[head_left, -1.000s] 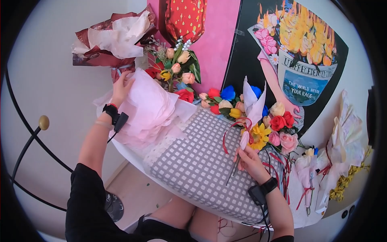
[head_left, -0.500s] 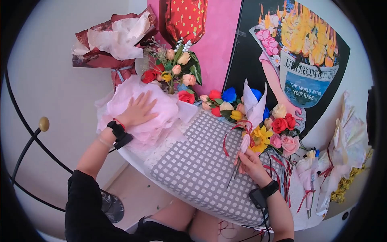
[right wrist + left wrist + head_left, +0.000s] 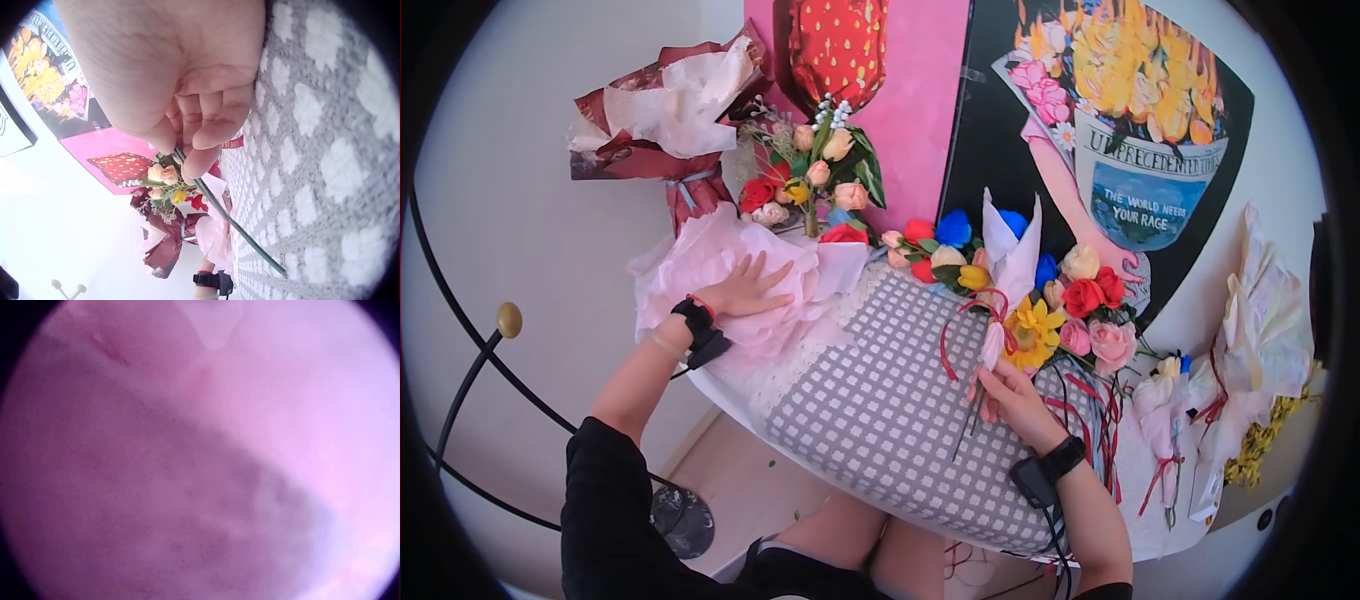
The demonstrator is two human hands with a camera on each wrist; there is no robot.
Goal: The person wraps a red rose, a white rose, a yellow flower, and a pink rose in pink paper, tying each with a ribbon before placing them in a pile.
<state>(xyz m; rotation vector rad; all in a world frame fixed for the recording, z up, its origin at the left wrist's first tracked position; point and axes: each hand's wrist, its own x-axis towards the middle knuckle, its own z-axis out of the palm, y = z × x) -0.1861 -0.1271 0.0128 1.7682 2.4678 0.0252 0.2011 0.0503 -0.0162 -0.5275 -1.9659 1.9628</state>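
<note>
Fingers spread, my left hand (image 3: 740, 290) lies flat on a heap of pale pink wrapping paper (image 3: 690, 250) at the table's left end. My right hand (image 3: 1018, 402) pinches the green stems (image 3: 240, 234) of a small wrapped flower (image 3: 1012, 262), whose pale paper points upward and is tied with a red ribbon (image 3: 945, 345). In the right wrist view the thumb and fingers of the right hand (image 3: 181, 106) close round the stems, which stick out past them. The left wrist view shows only blurred pink.
Loose artificial flowers (image 3: 1112, 345) line the table's back edge. A dark red wrapped bouquet (image 3: 650, 155) is at the back left, more wrapped bunches (image 3: 1160, 410) at the right. A grey dotted cloth (image 3: 880, 400) covers the middle; painted boards (image 3: 920, 110) stand behind.
My left hand has come down from the paper's upper edge near the red bouquet and now rests on the paper, which lies flatter. The right hand keeps its pinch. The head view has shifted slightly.
</note>
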